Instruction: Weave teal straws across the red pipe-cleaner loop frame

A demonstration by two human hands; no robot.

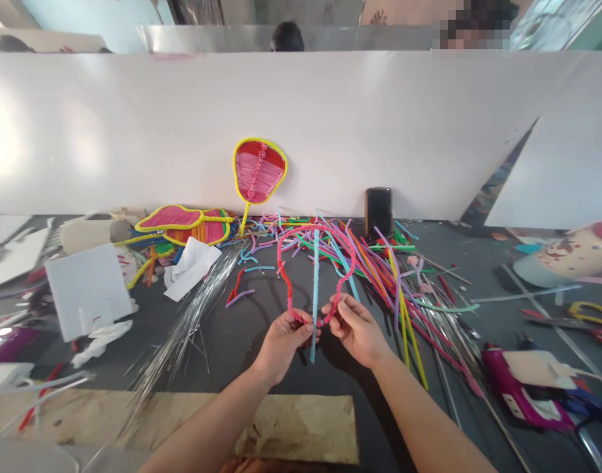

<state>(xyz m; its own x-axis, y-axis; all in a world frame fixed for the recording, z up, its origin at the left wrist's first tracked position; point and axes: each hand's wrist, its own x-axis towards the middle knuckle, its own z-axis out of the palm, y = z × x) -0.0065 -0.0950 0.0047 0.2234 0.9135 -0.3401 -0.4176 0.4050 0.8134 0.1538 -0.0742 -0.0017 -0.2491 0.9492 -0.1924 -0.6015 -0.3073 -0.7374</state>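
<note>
Between my hands, above the dark table, is a pink and red pipe-cleaner frame (pixel 354 253) bent into a rounded outline. A light blue pipe cleaner (pixel 315 276) runs down its middle, from the top curve to below the bottom edge. My left hand (pixel 287 341) pinches the frame's lower edge where the blue stem crosses. My right hand (pixel 357 328) grips the lower right side of the frame between thumb and fingers. Behind stands a finished-looking pink fan with a yellow rim (pixel 260 172), leaning on the white board.
Loose coloured pipe cleaners (pixel 374 269) lie behind and right of my hands. Bundled thin wires (pixel 192 315) spread at left, near white paper (pixel 88 289). A black phone (pixel 378 211) leans on the white board (pixel 330 131). Scissors (pixel 591 315) and a magenta glue-gun-like tool (pixel 522 387) sit at right.
</note>
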